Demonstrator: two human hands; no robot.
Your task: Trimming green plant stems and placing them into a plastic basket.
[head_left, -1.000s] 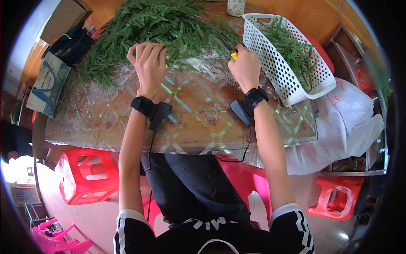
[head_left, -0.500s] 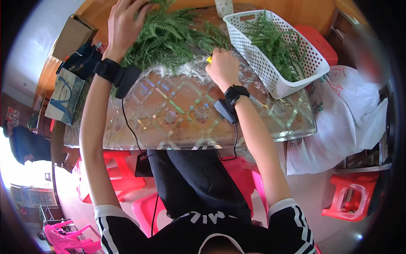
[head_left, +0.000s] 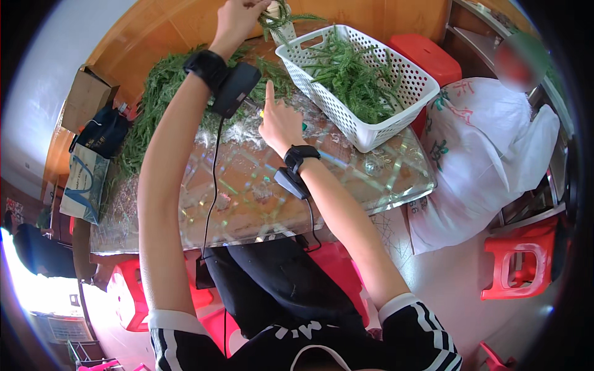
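My left hand (head_left: 238, 23) is raised at the far edge of the table, its fingers closed on a green fern-like sprig (head_left: 286, 17) that hangs in front of a pale patterned cup (head_left: 283, 33). Lower and to the right, my right hand (head_left: 282, 127) has its index finger stretched out and the other fingers curled round a thin tool (head_left: 262, 114) with a yellow and green handle; its kind is mostly hidden. A large heap of feathery green sprigs (head_left: 158, 93) lies behind my left forearm. More sprigs (head_left: 356, 77) fill the white perforated basket (head_left: 365, 136) right of my hands.
Whitish bits (head_left: 238, 133) litter the glass-topped table (head_left: 247, 213). A stuffed white sack (head_left: 482, 161) leans at its right, near a red stool (head_left: 520, 260). Bags (head_left: 86, 179) and a cardboard box (head_left: 93, 99) stand left. A cable (head_left: 213, 191) hangs from my left wrist device.
My left hand has moved right from the heap toward the cup and now holds a sprig. My right index finger has straightened. The whole view has shifted and turned.
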